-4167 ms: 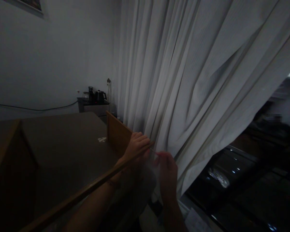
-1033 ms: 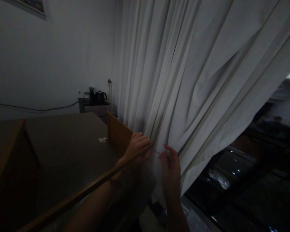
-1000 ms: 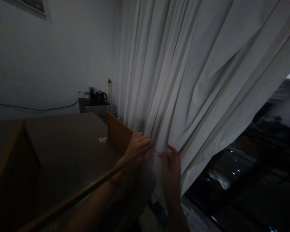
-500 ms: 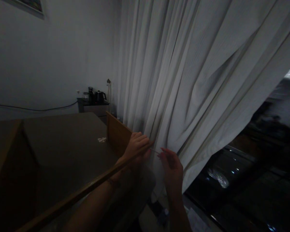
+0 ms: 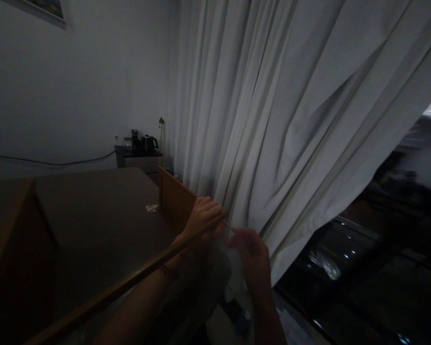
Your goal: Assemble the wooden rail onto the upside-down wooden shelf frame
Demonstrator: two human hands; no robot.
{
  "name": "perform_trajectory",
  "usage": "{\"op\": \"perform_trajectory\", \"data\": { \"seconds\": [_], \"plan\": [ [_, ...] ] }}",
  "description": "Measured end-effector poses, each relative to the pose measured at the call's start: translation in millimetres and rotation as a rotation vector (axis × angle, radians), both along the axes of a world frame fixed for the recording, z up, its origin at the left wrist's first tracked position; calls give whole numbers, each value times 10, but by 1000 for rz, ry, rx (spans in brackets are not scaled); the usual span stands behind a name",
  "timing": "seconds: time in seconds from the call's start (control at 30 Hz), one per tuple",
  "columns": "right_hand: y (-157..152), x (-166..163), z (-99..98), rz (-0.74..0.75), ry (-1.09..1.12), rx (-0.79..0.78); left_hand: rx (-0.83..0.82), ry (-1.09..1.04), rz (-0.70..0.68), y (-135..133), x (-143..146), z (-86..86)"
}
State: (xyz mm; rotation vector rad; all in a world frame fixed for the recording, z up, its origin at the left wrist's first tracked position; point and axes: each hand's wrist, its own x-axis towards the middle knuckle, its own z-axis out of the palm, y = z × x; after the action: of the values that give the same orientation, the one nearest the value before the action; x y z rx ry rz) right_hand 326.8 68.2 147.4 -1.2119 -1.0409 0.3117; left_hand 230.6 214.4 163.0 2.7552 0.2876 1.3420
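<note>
Fingers of my left hand (image 5: 204,213) are wrapped over the far end of a wooden board (image 5: 140,274), whose long narrow edge runs from the lower left toward the curtain. A thin metal rod (image 5: 227,223) sticks out from that end, below the left knuckles. My right hand (image 5: 252,247) is closed in a pinch at the rod's outer end, its fingertips smeared by motion. What the rod's inner end meets is hidden by the left hand. Another upright wooden panel (image 5: 174,194) stands just behind my left hand.
A brown tabletop-like surface (image 5: 93,206) spreads left, with a small whitish packet (image 5: 152,208) on it. At left rises another wooden panel (image 5: 12,230). White curtains (image 5: 244,120) hang close on the right. A black kettle (image 5: 149,143) stands on a far cabinet (image 5: 140,163).
My right hand has shifted slightly down and left, and its fingers have drawn in around the rod's end. The left hand and the board stay in place.
</note>
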Motion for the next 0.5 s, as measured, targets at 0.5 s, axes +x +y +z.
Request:
{"op": "perform_trajectory", "data": {
  "seconds": [0.5],
  "plan": [
    [-33,28,-68,12,-16,26,13,-17,12,27,20,-48]
  ]
}}
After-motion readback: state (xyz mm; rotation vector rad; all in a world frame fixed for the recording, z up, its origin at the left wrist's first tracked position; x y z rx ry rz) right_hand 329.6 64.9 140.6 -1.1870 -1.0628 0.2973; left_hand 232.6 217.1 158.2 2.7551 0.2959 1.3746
